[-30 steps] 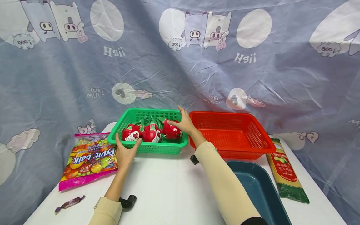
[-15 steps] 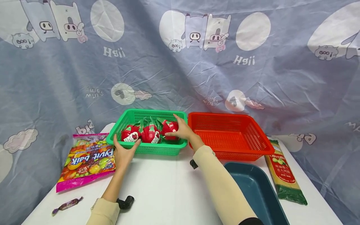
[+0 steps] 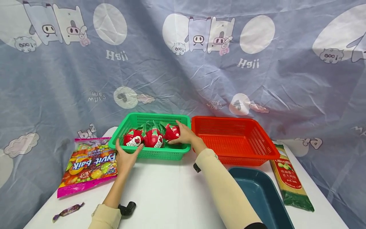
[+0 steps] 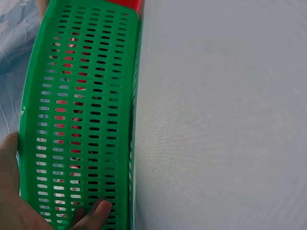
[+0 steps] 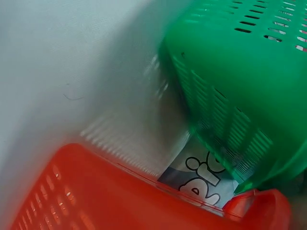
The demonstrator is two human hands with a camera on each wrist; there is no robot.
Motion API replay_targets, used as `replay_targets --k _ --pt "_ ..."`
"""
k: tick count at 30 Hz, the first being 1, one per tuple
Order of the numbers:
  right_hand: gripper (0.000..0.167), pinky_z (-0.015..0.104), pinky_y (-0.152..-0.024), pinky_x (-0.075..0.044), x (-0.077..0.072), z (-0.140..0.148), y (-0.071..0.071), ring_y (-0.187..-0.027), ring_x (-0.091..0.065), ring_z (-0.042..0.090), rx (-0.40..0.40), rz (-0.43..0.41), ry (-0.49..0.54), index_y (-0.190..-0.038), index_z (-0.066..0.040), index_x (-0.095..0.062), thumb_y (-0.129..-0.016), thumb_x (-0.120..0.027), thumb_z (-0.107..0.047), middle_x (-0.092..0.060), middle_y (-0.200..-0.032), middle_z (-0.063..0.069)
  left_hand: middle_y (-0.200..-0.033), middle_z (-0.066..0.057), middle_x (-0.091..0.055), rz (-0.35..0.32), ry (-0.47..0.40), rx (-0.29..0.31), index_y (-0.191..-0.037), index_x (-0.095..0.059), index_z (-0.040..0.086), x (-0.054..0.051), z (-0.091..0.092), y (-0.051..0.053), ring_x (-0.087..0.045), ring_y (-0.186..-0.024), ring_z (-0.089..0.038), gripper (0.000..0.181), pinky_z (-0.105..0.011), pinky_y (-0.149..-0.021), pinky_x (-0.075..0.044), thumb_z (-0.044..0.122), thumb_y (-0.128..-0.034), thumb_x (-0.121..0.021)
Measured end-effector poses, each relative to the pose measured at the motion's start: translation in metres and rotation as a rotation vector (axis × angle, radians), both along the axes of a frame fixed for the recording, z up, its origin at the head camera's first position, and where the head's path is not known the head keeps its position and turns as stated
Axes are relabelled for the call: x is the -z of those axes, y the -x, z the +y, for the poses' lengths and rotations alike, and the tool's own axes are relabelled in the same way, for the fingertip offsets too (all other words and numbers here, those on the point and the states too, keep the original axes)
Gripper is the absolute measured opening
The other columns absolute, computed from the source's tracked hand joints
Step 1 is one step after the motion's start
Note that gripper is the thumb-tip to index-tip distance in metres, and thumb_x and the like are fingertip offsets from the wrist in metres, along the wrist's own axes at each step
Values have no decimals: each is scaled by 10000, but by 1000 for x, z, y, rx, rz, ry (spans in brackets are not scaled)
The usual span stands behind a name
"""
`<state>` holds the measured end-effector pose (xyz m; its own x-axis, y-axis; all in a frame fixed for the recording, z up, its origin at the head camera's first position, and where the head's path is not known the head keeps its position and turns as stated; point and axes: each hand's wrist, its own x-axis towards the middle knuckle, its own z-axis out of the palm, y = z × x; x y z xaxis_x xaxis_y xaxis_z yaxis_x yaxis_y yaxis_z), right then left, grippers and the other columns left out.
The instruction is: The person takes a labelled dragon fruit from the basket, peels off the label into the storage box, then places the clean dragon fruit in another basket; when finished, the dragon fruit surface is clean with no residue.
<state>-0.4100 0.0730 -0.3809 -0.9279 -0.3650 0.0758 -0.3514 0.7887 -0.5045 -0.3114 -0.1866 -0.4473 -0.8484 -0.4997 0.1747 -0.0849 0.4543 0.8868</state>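
Observation:
In the head view a green basket (image 3: 160, 155) holds three red dragon fruits with green leaf tips; the left fruit (image 3: 132, 136) and the middle fruit (image 3: 152, 137) bear white labels. My left hand (image 3: 126, 157) grips the basket's front left corner, its thumb at the rim. In the left wrist view, fingertips (image 4: 100, 213) lie against the slotted front wall. My right hand (image 3: 186, 135) reaches over the basket's right end and grips the right dragon fruit (image 3: 172, 131), thumb in front, fingers behind. The right wrist view does not show this grip.
A red basket (image 3: 243, 159) stands close to the green one's right. In front of it are a dark blue tray (image 3: 255, 181) and a pasta packet (image 3: 290, 178). A candy bag (image 3: 88, 165) and a wrapped candy (image 3: 68, 210) lie left. A printed curtain (image 3: 183, 73) hangs behind.
My right hand has come lower and closed around the right dragon fruit, which has shifted slightly left. My left hand keeps its place on the green basket.

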Motion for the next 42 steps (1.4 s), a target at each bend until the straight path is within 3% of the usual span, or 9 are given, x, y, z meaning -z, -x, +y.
replay_targets --k 4,9,16,26,42 --pt "1083 438 -1001 -353 -1 -1 0 -1293 -301 266 19 14 -29 -1481 -171 -143 -667 -777 -500 -280 -1450 93 -1376 -263 -370 4 3 0 -1470 16 304 1 1 0 -389 -1184 -470 1187 -633 -868 -330 774 -589 -626" --pt "1001 438 -1013 -335 1 -5 0 -1295 -303 278 50 79 -174 -1469 -176 -205 -701 -692 -594 -291 -1448 100 -1375 -259 -374 3 -2 -7 -1467 3 318 1 1 1 -390 -1182 -469 1166 -636 -861 -331 756 -598 -640" --pt "1033 418 -1052 -277 5 -9 3 -1323 -252 272 87 125 -320 -1471 -183 -187 -684 -666 -651 -285 -1450 92 -1405 -243 -338 -5 -19 19 -1466 16 321 -3 1 0 -359 -1210 -469 1186 -648 -873 -316 783 -579 -621" --pt "973 413 -1060 -261 6 -10 3 -1317 -264 285 86 133 -310 -1462 -166 -216 -722 -661 -615 -303 -1442 102 -1396 -241 -352 8 -22 18 -1465 5 318 0 0 1 -376 -1196 -468 1181 -645 -870 -320 779 -580 -626" --pt "926 394 -1003 -282 10 -12 6 -1154 -398 277 62 218 -333 -1392 -112 -372 -695 -663 -648 -482 -1279 113 -1376 -255 -373 8 -18 10 -1465 -18 309 1 -1 0 -391 -1182 -469 1167 -633 -875 -327 765 -587 -637"
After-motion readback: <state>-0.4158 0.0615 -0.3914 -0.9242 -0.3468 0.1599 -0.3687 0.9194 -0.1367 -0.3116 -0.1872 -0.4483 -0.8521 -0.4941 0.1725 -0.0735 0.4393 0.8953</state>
